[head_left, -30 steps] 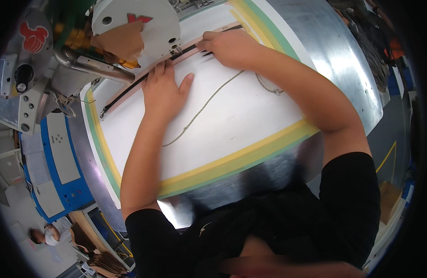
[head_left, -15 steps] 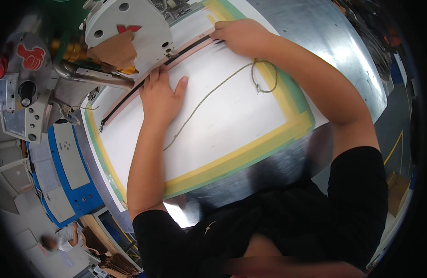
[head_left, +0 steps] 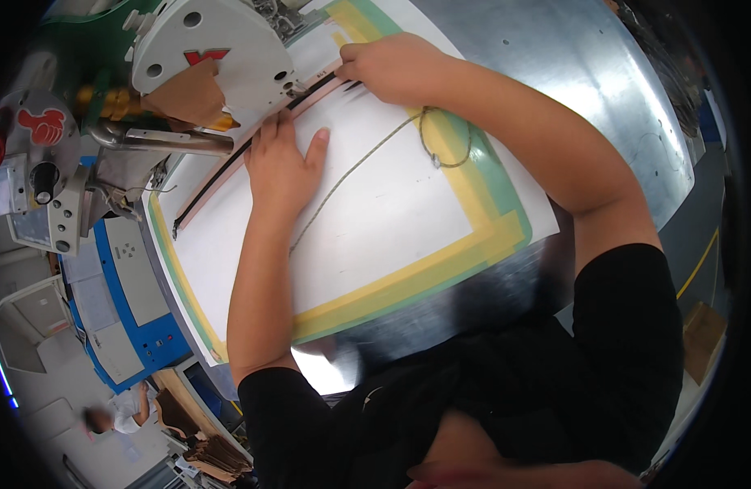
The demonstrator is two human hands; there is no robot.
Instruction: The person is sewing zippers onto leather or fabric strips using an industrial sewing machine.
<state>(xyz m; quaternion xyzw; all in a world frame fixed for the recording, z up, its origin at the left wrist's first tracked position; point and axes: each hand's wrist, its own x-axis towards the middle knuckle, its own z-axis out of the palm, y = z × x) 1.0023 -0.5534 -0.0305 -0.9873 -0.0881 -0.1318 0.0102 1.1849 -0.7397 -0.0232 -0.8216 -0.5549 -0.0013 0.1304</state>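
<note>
A long black zipper on pink tape (head_left: 213, 181) runs diagonally across a white sheet (head_left: 392, 220) bordered with yellow and green tape. My left hand (head_left: 279, 167) lies flat over the middle of the strip, thumb spread away. Farther up and to the right, my right hand (head_left: 396, 69) pinches the strip's far end between thumb and fingers. A thin greenish cord (head_left: 355, 168) ends in a loop near my right forearm; its lower end passes under my left forearm. The white sewing machine head (head_left: 221, 65) stands over the strip, just beyond my left fingers. Its needle area is hidden.
A shiny metal table (head_left: 571, 90) extends to the right, under the sheet. A metal tube (head_left: 168, 140) and a control box (head_left: 46, 183) stand at the left. Farther off are a blue and grey machine (head_left: 135, 285) and another person (head_left: 119, 411).
My right hand now appears closer to my left hand in the picture. The taped sheet has slid left against the metal table, and the view has turned slightly.
</note>
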